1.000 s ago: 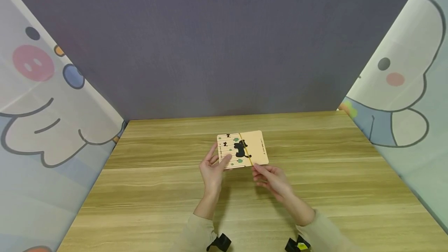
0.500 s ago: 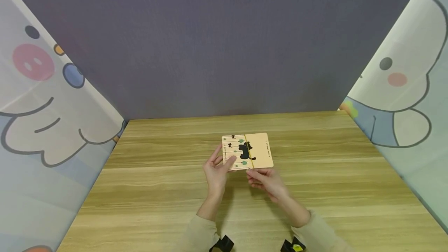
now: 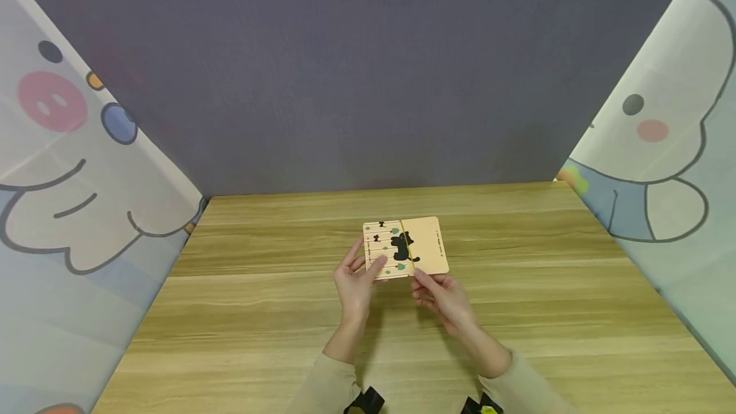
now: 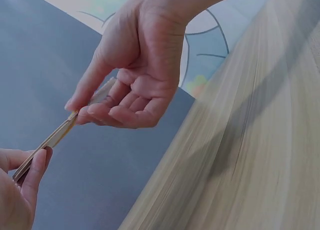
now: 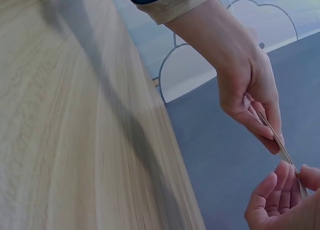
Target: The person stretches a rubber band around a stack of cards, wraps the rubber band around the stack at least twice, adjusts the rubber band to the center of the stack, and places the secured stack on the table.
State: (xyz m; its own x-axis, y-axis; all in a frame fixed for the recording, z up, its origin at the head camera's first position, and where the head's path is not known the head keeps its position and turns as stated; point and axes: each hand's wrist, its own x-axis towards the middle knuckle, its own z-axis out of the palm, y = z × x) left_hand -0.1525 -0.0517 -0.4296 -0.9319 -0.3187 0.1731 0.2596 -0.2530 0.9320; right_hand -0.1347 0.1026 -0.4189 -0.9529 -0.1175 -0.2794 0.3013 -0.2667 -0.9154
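A thin cream booklet (image 3: 430, 245) with a black cat picture is held above the table in the head view. Around its middle runs a narrow yellow elastic band (image 3: 407, 249). My left hand (image 3: 353, 289) grips the booklet's left end, thumb on the front and fingers behind. At the lower edge, my right hand (image 3: 451, 304) pinches the band between thumb and index finger. Edge-on in the left wrist view, the booklet (image 4: 44, 146) shows several thin layers, and the right hand (image 4: 142, 72) is at the band. The fingers behind the booklet are partly hidden.
The wooden table (image 3: 259, 312) lies under both hands. A dark grey panel (image 3: 368, 82) stands at its back, and cartoon-printed sheets (image 3: 103, 209) rise at both sides. A black wrist device (image 3: 365, 401) shows near the bottom edge.
The booklet and left hand have shifted slightly right since the first frame. The right hand moved left off the band along the lower edge, then came back to the band.
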